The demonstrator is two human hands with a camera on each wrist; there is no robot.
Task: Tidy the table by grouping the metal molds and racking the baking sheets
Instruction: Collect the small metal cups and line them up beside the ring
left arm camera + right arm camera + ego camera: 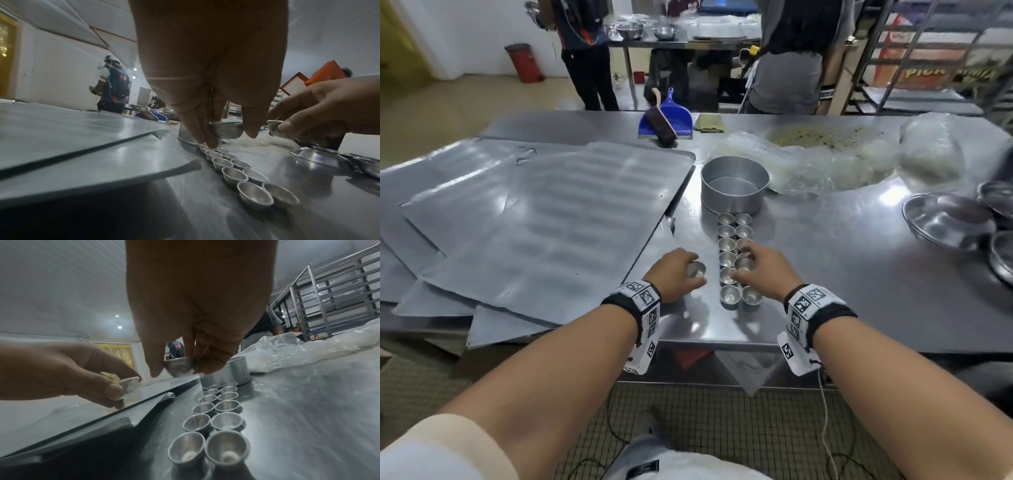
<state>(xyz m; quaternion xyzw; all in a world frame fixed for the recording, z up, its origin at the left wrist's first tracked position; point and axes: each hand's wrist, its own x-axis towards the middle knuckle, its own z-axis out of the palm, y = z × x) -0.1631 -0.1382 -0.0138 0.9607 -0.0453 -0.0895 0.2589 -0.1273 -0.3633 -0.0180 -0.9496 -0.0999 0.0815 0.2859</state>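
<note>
Both forearms are stretched forward over the steel table [842,260]. One small mold [697,269] is pinched in the left hand [674,274], left of the double row of molds [736,260]. Another mold [180,365] is gripped above that row by the right hand [763,270]. Baking sheets [527,222] are piled at the left.

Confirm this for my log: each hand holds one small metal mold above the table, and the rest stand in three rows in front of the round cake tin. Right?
Not quite: the small metal molds stand in two rows, not three, as the head view shows. The rest holds: the left hand and the right hand each hold one mold, and the rows run up to the round cake tin.
</note>
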